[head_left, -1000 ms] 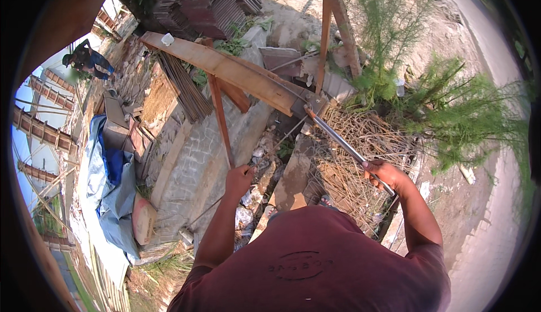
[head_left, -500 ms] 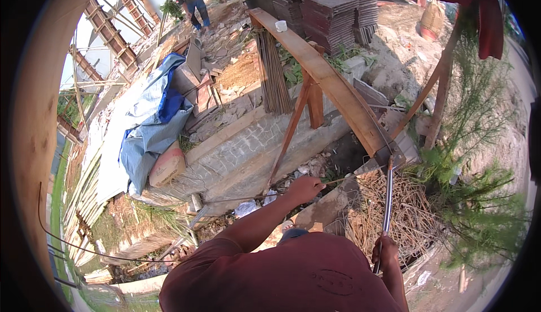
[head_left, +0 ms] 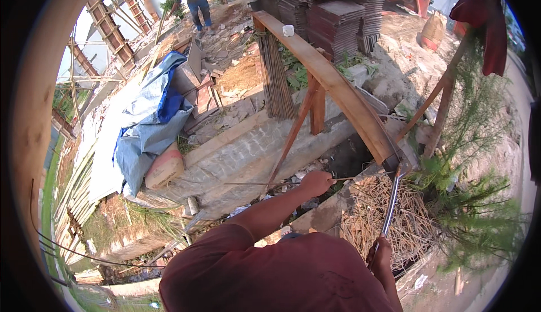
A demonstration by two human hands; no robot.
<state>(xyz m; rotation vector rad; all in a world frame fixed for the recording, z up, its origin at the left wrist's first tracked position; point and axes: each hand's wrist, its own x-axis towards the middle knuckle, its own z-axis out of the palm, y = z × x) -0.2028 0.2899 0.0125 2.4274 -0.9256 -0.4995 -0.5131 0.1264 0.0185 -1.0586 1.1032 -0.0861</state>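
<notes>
My left hand [head_left: 317, 183] is closed around a thin steel rod [head_left: 363, 175]. The rod stretches leftward past my forearm, and its right end meets the metal plate [head_left: 393, 161] at the near end of a long wooden beam [head_left: 332, 81]. In my right hand [head_left: 381, 253], lower down on the right, is the lower part of a long metal bar [head_left: 390, 208]. That bar slants up to the plate, where its upper end touches or lies very near the rod's end; the exact contact is too small to tell. Below the beam's end lies a heap of thin bent rods [head_left: 377, 210].
Wooden legs [head_left: 317, 106] prop the beam, and a white cup-like object [head_left: 288, 30] sits on it. Straight rods [head_left: 276, 81] lean beneath. Beyond are stacked tiles [head_left: 335, 25], a blue tarp [head_left: 149, 132] and another person [head_left: 194, 2]. Feathery green branches [head_left: 473, 210] crowd the right.
My left hand has shifted slightly right and away from me, toward the beam, with the rod. The metal bar leans a little further right. My view has also shifted slightly.
</notes>
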